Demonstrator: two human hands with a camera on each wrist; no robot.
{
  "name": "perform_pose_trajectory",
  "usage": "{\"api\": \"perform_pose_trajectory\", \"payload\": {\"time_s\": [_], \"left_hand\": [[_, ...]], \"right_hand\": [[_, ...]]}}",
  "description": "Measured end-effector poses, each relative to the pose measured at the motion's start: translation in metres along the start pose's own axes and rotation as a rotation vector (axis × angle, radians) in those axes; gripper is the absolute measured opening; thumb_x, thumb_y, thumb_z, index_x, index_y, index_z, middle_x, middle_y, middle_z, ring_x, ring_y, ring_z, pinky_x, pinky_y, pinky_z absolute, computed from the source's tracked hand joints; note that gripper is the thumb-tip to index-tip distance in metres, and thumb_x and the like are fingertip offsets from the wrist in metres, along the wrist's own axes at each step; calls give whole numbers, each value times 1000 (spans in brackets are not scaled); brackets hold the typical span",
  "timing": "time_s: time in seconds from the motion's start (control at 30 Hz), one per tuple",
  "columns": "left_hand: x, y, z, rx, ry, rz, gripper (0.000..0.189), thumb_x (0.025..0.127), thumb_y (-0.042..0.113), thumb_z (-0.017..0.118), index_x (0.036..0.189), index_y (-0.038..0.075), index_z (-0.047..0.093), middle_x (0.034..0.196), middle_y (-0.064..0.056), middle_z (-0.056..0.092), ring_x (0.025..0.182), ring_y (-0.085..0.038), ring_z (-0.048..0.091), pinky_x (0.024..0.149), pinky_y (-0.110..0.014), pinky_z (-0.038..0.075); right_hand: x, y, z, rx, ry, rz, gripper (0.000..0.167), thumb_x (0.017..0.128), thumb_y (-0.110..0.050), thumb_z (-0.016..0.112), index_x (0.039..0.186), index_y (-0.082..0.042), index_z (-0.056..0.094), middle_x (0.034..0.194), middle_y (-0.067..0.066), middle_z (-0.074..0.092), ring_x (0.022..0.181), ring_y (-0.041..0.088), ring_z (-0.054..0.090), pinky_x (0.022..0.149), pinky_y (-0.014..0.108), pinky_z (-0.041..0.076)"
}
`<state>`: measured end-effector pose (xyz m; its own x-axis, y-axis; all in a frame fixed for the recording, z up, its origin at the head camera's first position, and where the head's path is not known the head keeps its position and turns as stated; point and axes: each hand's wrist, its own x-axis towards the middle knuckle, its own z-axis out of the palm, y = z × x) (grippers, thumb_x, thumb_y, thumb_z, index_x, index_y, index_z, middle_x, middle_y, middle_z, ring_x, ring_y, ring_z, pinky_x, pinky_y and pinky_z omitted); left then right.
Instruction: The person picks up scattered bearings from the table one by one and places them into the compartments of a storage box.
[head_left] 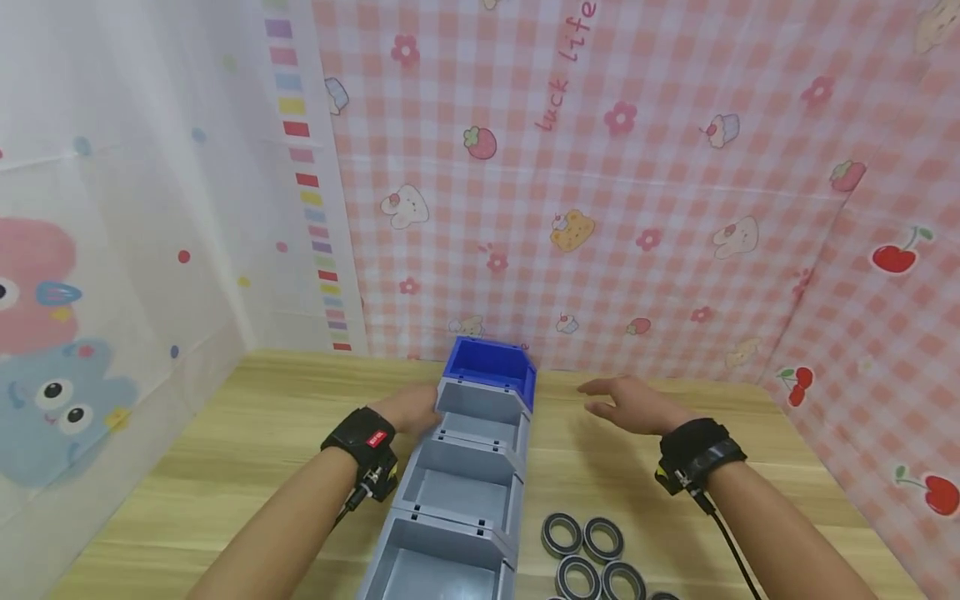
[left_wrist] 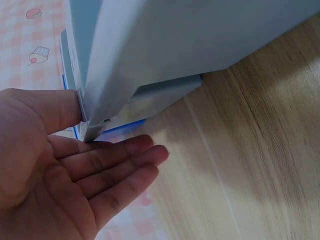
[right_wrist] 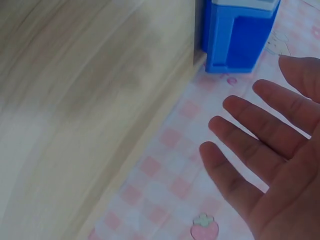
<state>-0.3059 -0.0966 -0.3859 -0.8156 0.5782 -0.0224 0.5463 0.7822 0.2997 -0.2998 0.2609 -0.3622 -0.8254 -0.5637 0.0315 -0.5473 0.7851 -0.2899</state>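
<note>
My left hand [head_left: 408, 410] is at the left side of a row of storage bins. Thumb and index finger pinch the side edge of a grey bin [left_wrist: 117, 65] in the left wrist view, while the other fingers extend below it. In the head view this grey bin [head_left: 480, 404] stands just in front of a blue bin [head_left: 491, 358] at the far end. To the right of the row, my right hand [head_left: 633, 406] hovers with its fingers spread and nothing in them. The right wrist view shows the blue bin [right_wrist: 240, 45] beyond those fingertips.
Two more grey bins, a middle one [head_left: 461, 492] and a near one [head_left: 442, 575], continue the row towards me. Several ring-shaped bearings [head_left: 577, 533] lie on the wooden table [head_left: 262, 450] right of the bins. A checked cloth [head_left: 517, 183] hangs behind.
</note>
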Motion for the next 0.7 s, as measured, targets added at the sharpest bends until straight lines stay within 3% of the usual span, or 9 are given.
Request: {"api": "perform_pose_trajectory", "payload": {"time_s": [0.27, 0.53, 0.7], "left_hand": [[3, 10, -6, 3, -19, -46, 4, 81, 2, 63, 80, -2, 62, 66, -2, 49, 64, -19, 47, 66, -35, 44], [0, 13, -10, 38, -54, -107, 16, 84, 3, 64, 70, 2, 56, 64, -5, 52, 57, -18, 51, 60, -32, 44], [7, 17, -10, 6, -101, -135, 12, 87, 6, 65, 78, 0, 59, 63, -6, 54, 50, -17, 54, 55, -29, 44]], "right_hand": [[16, -15, 11, 37, 55, 18, 36, 98, -17, 54, 129, 1, 57, 125, 16, 60, 117, 33, 55, 95, 49, 41], [42, -33, 25, -47, 127, -86, 36, 94, -12, 59, 127, 4, 58, 123, 18, 60, 115, 34, 56, 95, 47, 42], [56, -34, 29, -185, 161, 23, 39, 93, -16, 62, 127, 2, 57, 119, 18, 62, 106, 34, 60, 88, 47, 46]]}}
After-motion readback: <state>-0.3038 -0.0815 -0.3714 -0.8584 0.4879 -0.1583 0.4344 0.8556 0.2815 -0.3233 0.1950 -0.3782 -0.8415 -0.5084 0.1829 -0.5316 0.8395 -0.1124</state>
